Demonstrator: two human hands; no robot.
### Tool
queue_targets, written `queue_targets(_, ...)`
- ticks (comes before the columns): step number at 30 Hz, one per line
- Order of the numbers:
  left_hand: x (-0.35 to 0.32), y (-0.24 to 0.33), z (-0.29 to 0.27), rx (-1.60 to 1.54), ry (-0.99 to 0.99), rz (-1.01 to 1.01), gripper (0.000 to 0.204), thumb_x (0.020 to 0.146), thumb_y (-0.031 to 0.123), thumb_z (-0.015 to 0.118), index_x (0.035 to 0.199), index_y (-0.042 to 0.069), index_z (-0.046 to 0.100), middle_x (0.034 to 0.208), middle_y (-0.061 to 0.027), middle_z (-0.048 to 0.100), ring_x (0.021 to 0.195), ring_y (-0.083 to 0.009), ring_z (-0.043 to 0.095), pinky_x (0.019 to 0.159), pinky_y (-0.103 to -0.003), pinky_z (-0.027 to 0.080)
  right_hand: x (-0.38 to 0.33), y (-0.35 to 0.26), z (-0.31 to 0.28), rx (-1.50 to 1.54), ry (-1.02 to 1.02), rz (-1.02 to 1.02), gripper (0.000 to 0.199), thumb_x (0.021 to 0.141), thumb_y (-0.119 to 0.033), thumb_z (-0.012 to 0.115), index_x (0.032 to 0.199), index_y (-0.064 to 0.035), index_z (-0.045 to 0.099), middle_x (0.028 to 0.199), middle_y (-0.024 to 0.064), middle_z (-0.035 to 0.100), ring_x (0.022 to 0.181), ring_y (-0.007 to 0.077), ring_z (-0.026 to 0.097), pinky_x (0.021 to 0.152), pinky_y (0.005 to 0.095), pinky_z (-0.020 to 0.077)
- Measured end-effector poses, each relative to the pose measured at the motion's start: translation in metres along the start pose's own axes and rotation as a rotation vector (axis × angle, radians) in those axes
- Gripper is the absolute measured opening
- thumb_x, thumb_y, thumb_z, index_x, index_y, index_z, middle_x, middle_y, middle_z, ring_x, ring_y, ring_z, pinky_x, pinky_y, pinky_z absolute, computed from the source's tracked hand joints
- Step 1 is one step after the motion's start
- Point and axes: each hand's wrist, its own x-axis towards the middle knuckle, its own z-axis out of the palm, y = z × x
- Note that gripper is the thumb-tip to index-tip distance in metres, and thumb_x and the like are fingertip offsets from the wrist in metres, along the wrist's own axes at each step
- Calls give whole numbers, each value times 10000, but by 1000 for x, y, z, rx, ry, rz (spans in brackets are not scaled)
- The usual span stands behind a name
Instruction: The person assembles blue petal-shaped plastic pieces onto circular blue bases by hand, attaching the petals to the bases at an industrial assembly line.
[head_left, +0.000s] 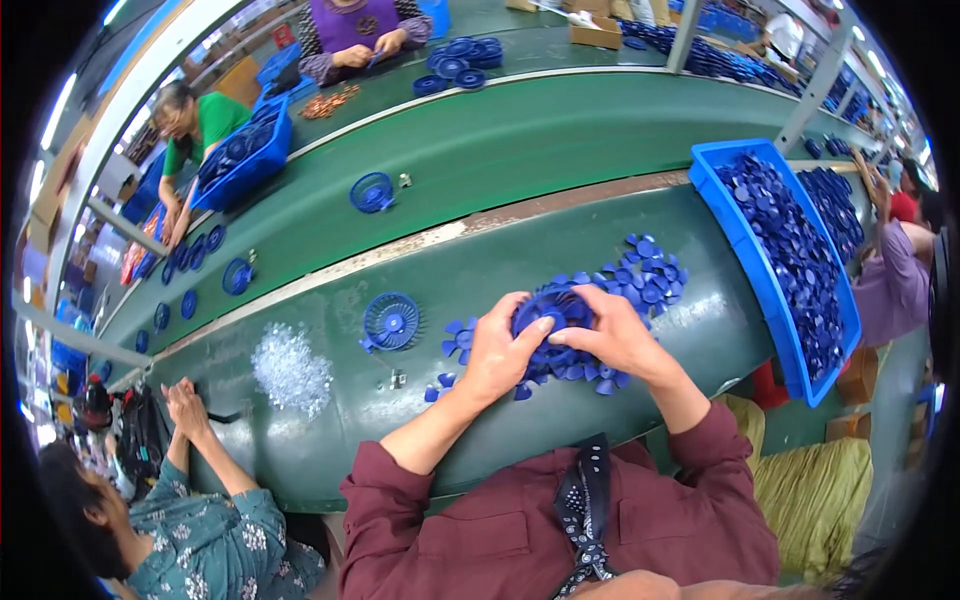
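Observation:
A round blue plastic fan housing (546, 303) is gripped between my two hands over the green work surface. My left hand (495, 352) wraps its left side, the thumb pressing toward the middle. From the right, my right hand (622, 335) curls round the other side, thumb also laid inward. Beneath and beyond them lies a loose heap of small blue fan blades (652, 280). To the left rests another blue fan housing (391, 321) with open ribs, and a small metal part (398, 380) near it. What sits inside the held housing is partly covered by my thumbs.
A pile of clear small pieces (291, 370) lies farther left. At right stands a blue crate (790, 260) full of blades. Beyond runs a green conveyor belt (480, 150) carrying a housing (372, 192). Co-workers sit at left, right and across; one person's hands (186, 408) rest at the left end.

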Motion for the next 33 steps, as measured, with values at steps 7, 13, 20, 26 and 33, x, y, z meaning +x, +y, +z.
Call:
queue_targets(7,12,-6,-11,97,-38,-57,345,848,200,673,1070,-46,578,874,-90,651,795,-125,588,731,-292,489,31,41,11,179,-186,-21,329,774,-220,777,975,-1,636,773,-1,616,698,75,534,616,262,458)
queue_targets(13,92,-23,-78,225,102,-76,521,889,220,652,1303,-29,456,1067,-96,604,921,-160,592,733,-302,513,123,87,-46,503,147,281,313,809,-247,749,943,17,647,791,70,653,652,116,610,519,234,497)
queue_targets(20,209,-100,-206,870,820,-107,474,836,337,670,1078,-55,559,1117,-269,542,1021,-415,568,864,-461,464,94,99,-90,-471,276,67,383,737,-121,698,1096,-11,625,967,202,639,893,380,627,811,422,514)
queue_targets(26,247,-118,-225,658,560,-468,171,807,112,555,838,-52,593,842,-212,634,672,-250,651,468,-388,514,66,96,-94,-937,110,183,287,712,-101,711,976,-22,634,983,205,599,950,369,601,799,458,509)
queue_targets(33,180,-61,-185,-29,445,-310,193,961,146,467,977,-28,549,865,-93,625,691,-156,640,494,-269,557,51,105,-87,-940,174,226,260,777,-166,680,994,-32,632,934,207,585,906,381,591,801,452,495)
